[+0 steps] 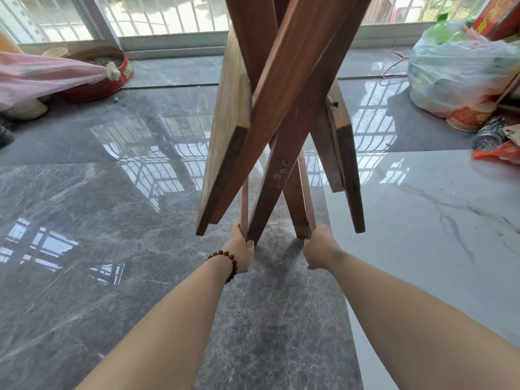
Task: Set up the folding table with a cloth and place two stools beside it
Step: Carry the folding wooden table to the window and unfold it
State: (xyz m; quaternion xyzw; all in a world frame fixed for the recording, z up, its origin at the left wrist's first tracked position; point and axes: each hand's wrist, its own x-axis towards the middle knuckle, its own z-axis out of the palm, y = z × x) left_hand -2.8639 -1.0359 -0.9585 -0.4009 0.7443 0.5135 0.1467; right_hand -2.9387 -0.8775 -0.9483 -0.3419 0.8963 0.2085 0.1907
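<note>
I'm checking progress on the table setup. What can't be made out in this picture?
Head view:
Table: upper part cut off by the top edge.
Left hand and right hand: fingers hidden behind the legs they grip.
Bag: contents blurred by the plastic.
Cloth, stools: not in view.

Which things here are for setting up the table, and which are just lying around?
For the job: the folding table, with the left hand and right hand gripping its legs. No cloth or stools show.

Just lying about: pink bag, red round tin, clear plastic bag, red box.
</note>
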